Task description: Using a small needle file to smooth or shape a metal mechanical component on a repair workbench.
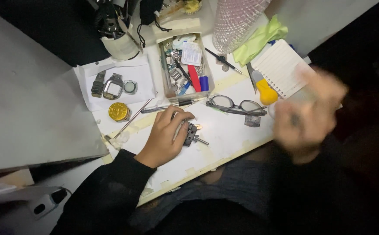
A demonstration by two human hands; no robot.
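My left hand (165, 135) rests on the white bench top and grips a small dark metal holder (191, 132) with a screw handle, lit by a bright spot. My right hand (309, 114) is raised above the bench's right edge and badly blurred by motion; a thin dark object seems to sit in its fingers, but I cannot tell what it is. A pair of glasses (235, 105) lies just beyond the holder. A silver pen-like tool (167, 105) lies above my left hand.
A tray (186, 65) of small tools stands at the back. Watch parts (113, 85) lie on white paper at left, a gold round tin (119, 112) beside them. A lined notepad (280, 66), yellow-handled tool (265, 90), green cloth (259, 39) and patterned glass vessel (237, 21) sit at right.
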